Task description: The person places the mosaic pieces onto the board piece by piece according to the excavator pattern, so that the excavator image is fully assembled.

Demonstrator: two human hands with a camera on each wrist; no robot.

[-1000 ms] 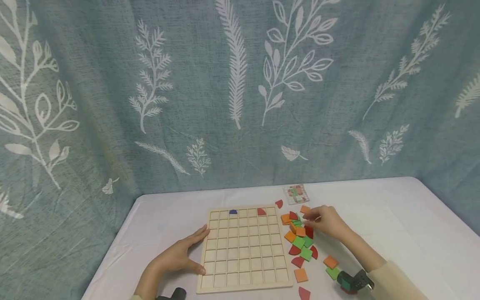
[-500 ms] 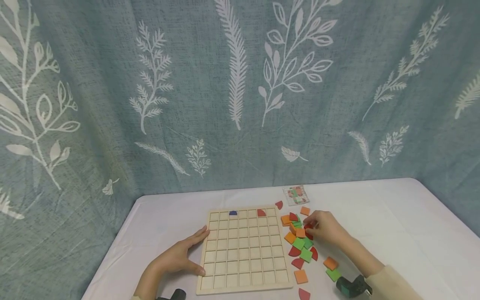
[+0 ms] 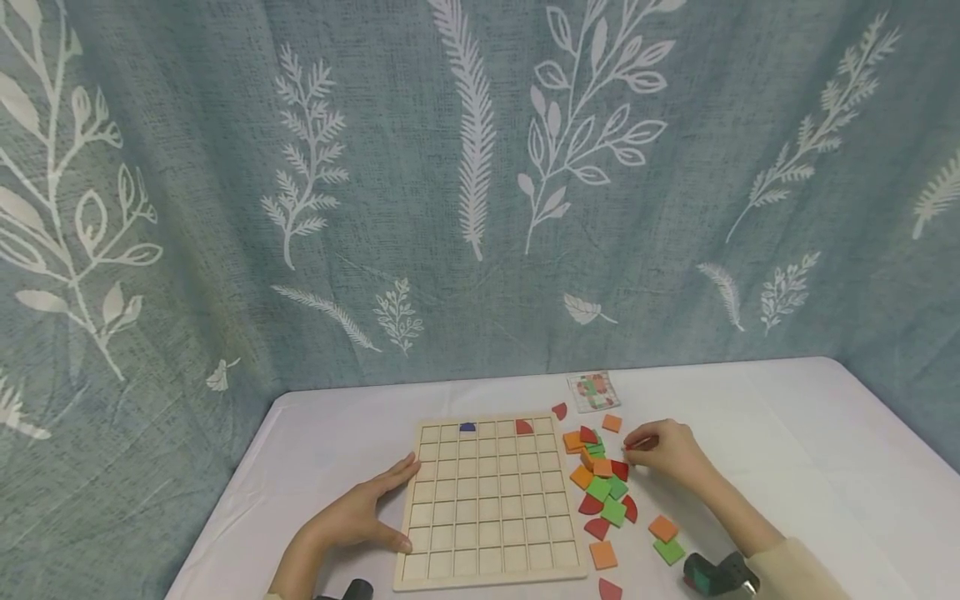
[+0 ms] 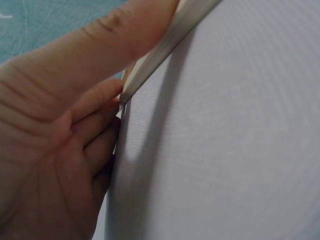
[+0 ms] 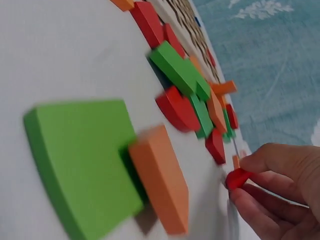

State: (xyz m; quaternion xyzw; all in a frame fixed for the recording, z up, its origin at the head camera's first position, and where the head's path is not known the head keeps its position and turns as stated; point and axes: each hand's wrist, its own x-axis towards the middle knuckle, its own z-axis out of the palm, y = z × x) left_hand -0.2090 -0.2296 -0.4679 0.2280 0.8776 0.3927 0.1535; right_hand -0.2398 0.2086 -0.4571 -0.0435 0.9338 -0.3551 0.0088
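The wooden grid board (image 3: 487,581) lies flat on the table, with a blue half-round piece (image 3: 467,427) and a red quarter-round piece (image 3: 523,427) in its far row. Along the board's left edge rests my left hand (image 3: 352,517), thumb and fingers spread; the left wrist view shows its thumb (image 4: 125,35) against the board's side. To the right of the pile, my right hand (image 3: 675,454) pinches a small red block (image 5: 237,178) between thumb and fingers. Close beside that hand is a heap of red, green and orange pieces, among them a green square (image 3: 613,512).
A patterned picture card (image 3: 595,392) lies beyond the pieces. An orange square (image 3: 663,528) and a light green square (image 3: 669,551) sit apart, near the right forearm. More loose pieces, such as an orange square (image 3: 603,555), line the board's right side. A curtain hangs behind the table.
My right hand came down to the right side of the heap, took hold of a red block and drew it slightly right, off the pile. The left hand and board stayed in place.
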